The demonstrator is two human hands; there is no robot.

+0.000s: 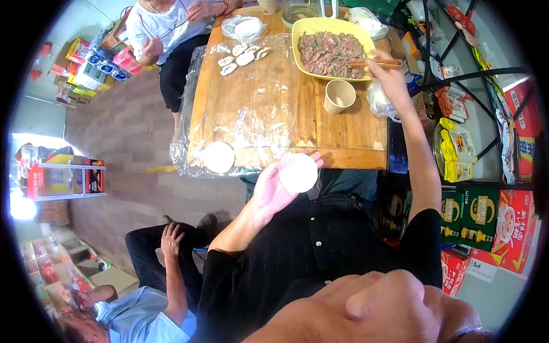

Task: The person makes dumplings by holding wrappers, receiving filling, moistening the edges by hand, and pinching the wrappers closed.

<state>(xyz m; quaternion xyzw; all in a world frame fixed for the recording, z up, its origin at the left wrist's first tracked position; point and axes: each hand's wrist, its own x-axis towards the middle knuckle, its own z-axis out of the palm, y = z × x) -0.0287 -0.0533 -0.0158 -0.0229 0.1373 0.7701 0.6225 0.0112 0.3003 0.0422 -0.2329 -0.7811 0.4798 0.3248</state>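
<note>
On the upturned palm of my left hand (267, 188) rests a round white dumpling wrapper (298, 173), just off the table's near edge. My right hand (384, 73) is closed around wooden chopsticks (389, 64). Their tips reach into the minced meat filling (331, 54), flecked with green, in a yellow bowl (295, 43). Another stack or piece of round wrapper (218, 157) lies on plastic film at the table's near left corner. Several folded dumplings (245, 58) sit on the film farther back.
A paper cup (339, 96) stands near the bowl on the wooden table (320, 128). Bagged white items (243, 27) lie at the far side. One person (166, 34) sits across at the left; another (148, 308) sits to my left. Shelves with packages (457, 148) stand at the right.
</note>
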